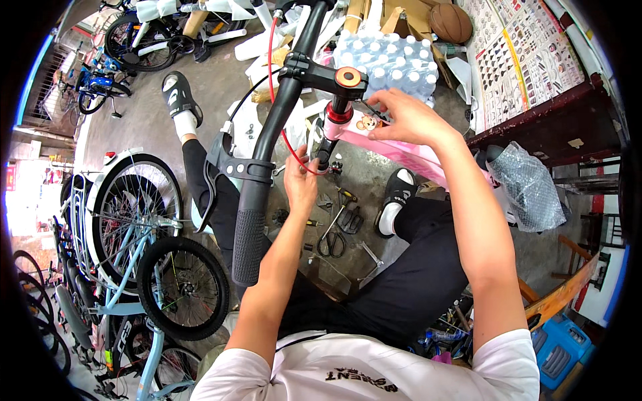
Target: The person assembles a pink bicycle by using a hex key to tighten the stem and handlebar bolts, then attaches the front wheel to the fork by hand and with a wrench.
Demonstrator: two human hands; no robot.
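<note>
A pink bicycle frame (401,155) stands before me, with a black handlebar (287,100), stem (321,75) and red headset ring (338,113). From the bar a red cable (273,67) loops down past the fork. My left hand (301,184) is closed beside the head tube, its fingertips on the lower part of that red cable. Over the top of the pink tube, my right hand (409,120) has thumb and fingers bent round a thin black cable (376,112). The brake lever (217,160) and black grip (249,244) are left of my left hand.
On the floor lie scissors (332,244), a screwdriver (346,195) and a pedal (350,219). Shrink-wrapped water bottles (388,63) and a basketball (451,23) sit at the far side. Bicycles with a loose wheel (182,287) crowd the left; a blue plastic case (562,351) is at lower right.
</note>
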